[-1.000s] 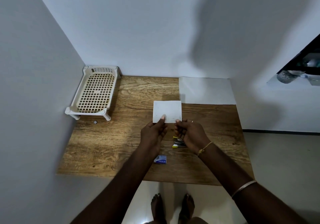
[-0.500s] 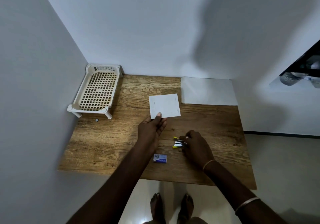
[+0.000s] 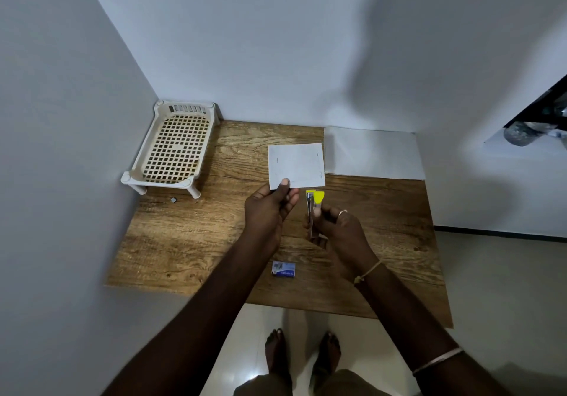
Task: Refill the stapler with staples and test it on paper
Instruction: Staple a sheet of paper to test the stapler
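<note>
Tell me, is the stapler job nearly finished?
Nearly, it seems. The staple box lies shut on the table, so the refill looks done, though the staples inside the stapler can't be seen. Right now the left hand pinches a small paper by its corner, and the right hand holds the stapler just below its edge. Faint marks on the paper may be staples. Left: press a staple in and check it.

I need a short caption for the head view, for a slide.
Left hand holds paper; right hand lifts yellow stapler.
</note>
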Tool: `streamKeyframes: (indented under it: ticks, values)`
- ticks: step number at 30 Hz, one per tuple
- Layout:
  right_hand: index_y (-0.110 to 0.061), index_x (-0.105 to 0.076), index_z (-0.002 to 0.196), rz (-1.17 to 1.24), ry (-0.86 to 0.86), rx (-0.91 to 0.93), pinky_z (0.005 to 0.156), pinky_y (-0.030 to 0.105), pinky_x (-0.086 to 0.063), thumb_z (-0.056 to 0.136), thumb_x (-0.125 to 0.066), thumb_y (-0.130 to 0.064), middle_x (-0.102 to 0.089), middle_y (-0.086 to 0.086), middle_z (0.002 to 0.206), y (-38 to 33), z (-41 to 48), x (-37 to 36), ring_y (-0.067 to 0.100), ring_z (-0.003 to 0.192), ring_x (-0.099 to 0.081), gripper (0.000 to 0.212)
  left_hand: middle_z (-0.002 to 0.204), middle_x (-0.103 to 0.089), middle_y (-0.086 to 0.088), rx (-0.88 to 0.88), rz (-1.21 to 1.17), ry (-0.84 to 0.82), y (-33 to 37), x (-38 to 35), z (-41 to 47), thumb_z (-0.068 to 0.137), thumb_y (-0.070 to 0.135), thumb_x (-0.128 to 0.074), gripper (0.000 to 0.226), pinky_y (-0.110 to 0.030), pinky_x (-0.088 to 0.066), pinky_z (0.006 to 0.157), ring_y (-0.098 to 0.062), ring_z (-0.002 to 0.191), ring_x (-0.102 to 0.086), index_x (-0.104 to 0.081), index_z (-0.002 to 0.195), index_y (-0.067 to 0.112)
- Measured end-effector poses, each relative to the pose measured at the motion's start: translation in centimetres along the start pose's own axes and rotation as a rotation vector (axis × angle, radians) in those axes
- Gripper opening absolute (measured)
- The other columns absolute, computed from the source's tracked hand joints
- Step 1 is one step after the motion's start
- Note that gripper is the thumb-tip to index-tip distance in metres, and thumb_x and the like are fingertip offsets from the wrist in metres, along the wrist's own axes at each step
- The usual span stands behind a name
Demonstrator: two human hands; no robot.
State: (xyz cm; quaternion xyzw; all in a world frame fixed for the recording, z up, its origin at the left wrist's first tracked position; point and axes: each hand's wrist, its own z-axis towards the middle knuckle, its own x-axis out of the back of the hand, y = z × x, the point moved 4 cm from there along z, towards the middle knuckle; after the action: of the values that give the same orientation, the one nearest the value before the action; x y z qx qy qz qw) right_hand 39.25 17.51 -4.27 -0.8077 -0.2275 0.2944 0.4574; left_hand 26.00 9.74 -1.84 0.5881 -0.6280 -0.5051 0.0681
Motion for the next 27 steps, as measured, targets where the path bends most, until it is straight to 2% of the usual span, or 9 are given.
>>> streamKeyframes:
  ticks: [4,7,13,18,22,27]
  values:
    - [-0.003,-0.068,0.121,0.04,-0.003,0.052,0.077,0.035,-0.058,0.098,-0.063,-0.021,-0.068,0.012,0.096,-1.9,-0.1,-1.3,0.02,0.086,-0.066,0.029,0.098,-0.073,-0.018,-0.018,-0.01,-0.001,0.3,-0.8,-0.2,0.093,0.006,-0.066,0.023,-0.031,-0.059,0.088,-0.021,0.089,-0.072,-0.067,0.114,-0.004]
    - [-0.005,-0.068,0.123,-0.021,0.016,0.107,0.079,0.038,-0.06,0.098,-0.064,-0.019,-0.07,0.009,0.092,-2.6,-0.4,-1.6,0.02,0.087,-0.068,0.029,0.096,-0.075,-0.016,-0.041,0.007,-0.008,0.5,-1.1,-0.4,0.094,0.005,-0.066,0.014,-0.033,-0.058,0.091,-0.022,0.089,-0.072,-0.07,0.106,0.001]
    - [-0.007,-0.07,0.12,-0.072,0.057,0.131,0.078,0.042,-0.062,0.098,-0.065,-0.019,-0.073,0.007,0.09,-2.7,-0.7,-1.6,0.022,0.086,-0.071,0.025,0.084,-0.075,-0.012,-0.15,0.171,-0.018,1.3,-0.9,-0.9,0.093,0.008,-0.069,0.014,-0.031,-0.06,0.081,-0.021,0.083,-0.072,-0.073,0.102,-0.001]
    - [-0.005,-0.07,0.118,0.002,0.061,0.107,0.081,0.042,-0.061,0.097,-0.066,-0.022,-0.07,0.011,0.089,-2.9,-0.9,-1.6,0.022,0.085,-0.07,0.027,0.088,-0.075,-0.02,-0.243,0.279,-0.038,1.6,-0.9,-1.3,0.091,0.011,-0.071,0.012,-0.035,-0.06,0.082,-0.023,0.083,-0.073,-0.076,0.1,0.005]
    - [-0.001,-0.067,0.12,0.06,0.106,0.091,0.085,0.046,-0.061,0.098,-0.065,-0.021,-0.071,0.014,0.099,-3.4,-0.7,-1.1,0.024,0.088,-0.07,0.031,0.085,-0.076,-0.015,-0.264,0.3,-0.024,1.6,-0.7,-1.4,0.091,0.011,-0.071,0.016,-0.033,-0.06,0.08,-0.022,0.082,-0.073,-0.075,0.103,0.002]
    - [0.002,-0.069,0.11,0.108,0.147,0.062,0.088,0.054,-0.059,0.096,-0.066,-0.018,-0.071,0.007,0.09,-3.5,-0.3,-1.0,0.024,0.082,-0.071,0.025,0.085,-0.075,-0.015,-0.242,0.282,-0.01,1.2,-0.5,-1.5,0.09,0.011,-0.072,0.016,-0.032,-0.06,0.078,-0.02,0.081,-0.073,-0.075,0.103,0.002]
